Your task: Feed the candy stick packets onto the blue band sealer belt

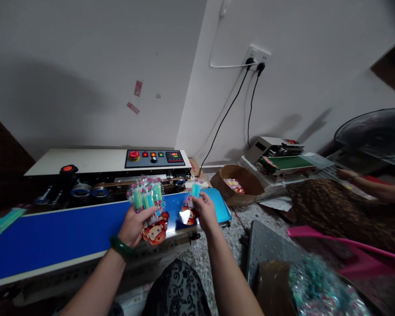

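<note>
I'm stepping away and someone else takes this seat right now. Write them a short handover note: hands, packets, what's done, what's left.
Left hand: holds a fanned bunch of cartoon-printed packets above the blue conveyor belt.
Right hand: holds a single packet over the belt's right end, in front of the band sealer.
Done: one packet lies at the belt's far left.
Left: the single packet and the bunch are not yet on the belt.
Nearby: brown basket with more packets; another person's arm at right.

No text can be read. The small display (174, 155) at the right end of the control panel (154, 158) on the sealing machine (85, 162) glows red and green, too blurred to read.
</note>
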A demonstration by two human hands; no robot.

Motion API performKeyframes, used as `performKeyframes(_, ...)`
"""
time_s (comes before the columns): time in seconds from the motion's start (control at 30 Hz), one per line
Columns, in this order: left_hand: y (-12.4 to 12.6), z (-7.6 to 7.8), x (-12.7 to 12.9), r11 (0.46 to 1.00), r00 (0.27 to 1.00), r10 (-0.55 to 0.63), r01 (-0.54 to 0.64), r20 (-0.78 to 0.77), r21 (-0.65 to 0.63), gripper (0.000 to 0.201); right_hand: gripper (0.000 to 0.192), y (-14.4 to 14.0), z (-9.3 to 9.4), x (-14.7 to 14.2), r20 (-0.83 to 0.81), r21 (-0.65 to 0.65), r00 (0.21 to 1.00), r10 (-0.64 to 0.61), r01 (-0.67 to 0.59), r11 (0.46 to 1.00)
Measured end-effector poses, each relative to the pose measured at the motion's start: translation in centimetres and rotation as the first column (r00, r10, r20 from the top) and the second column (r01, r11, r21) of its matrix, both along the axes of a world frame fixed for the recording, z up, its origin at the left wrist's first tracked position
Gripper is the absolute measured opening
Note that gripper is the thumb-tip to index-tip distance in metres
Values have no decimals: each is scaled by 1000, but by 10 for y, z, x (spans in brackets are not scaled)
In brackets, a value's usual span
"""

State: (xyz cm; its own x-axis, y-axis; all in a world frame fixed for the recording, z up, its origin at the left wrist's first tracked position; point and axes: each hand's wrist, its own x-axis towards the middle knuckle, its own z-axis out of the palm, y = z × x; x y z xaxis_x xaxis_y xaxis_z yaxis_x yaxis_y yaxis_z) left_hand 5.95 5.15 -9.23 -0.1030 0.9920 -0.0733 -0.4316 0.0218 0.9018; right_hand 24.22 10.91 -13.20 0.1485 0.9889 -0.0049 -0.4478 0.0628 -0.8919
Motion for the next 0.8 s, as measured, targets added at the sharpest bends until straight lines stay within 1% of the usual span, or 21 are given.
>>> performKeyframes(0.07, -1, 1, -5, 1000, 1000, -1, 1, 7, -2, 31, 28, 14, -7, 14, 78, -124, 996, 35, -25, 992)
performKeyframes(0.13, -1, 2, -7, 1000, 1000, -12, 12, 18, -1, 33, 25, 25, -12, 21, 133, -191, 988, 80, -53, 980)
performKeyframes(0.2, -1, 2, -8, 1000, 999, -25, 25, 25, 3, 35, 22, 35, -13, 22, 157, -207, 978, 135, -101, 973)
performKeyframes(0.3, -1, 3, -8, 999, 999, -34, 34, 22, 2, 34, 20, 45, -9, 17, 196, -211, 963, 185, -143, 967)
performKeyframes(0.4, -1, 3, -6, 999, 999, -35, 35, 13, 12, 31, 20, 44, 1, 6, 233, -167, 962, 141, -103, 981)
performKeyframes(0.47, -1, 3, -5, 999, 999, -46, 46, 13, 25, 31, 21, 33, 10, -4, 253, -84, 963, 99, -80, 993)
performKeyframes(0.53, 0, 2, -2, 996, 997, -80, 79, 16, 40, 32, 21, 15, 19, -17, 273, 42, 951, 143, -160, 986)
performKeyframes(0.6, 0, 1, 0, 993, 994, -108, 107, 12, 55, 32, 19, -3, 26, -31, 297, 167, 927, 230, -288, 943)
performKeyframes(0.63, 0, 0, 1, 992, 993, -114, 113, 8, 58, 31, 17, -11, 28, -37, 295, 213, 921, 253, -322, 923)
performKeyframes(0.67, 0, -1, 2, 992, 993, -114, 113, 8, 59, 31, 15, -17, 30, -43, 277, 241, 927, 254, -323, 915)
performKeyframes(0.7, 0, -1, 3, 992, 994, -109, 108, 11, 60, 32, 16, -21, 30, -47, 246, 259, 940, 236, -299, 919)
performKeyframes(0.8, 0, -2, 5, 995, 996, -82, 79, 34, 65, 35, 18, -26, 29, -52, 126, 230, 976, 180, -205, 951)
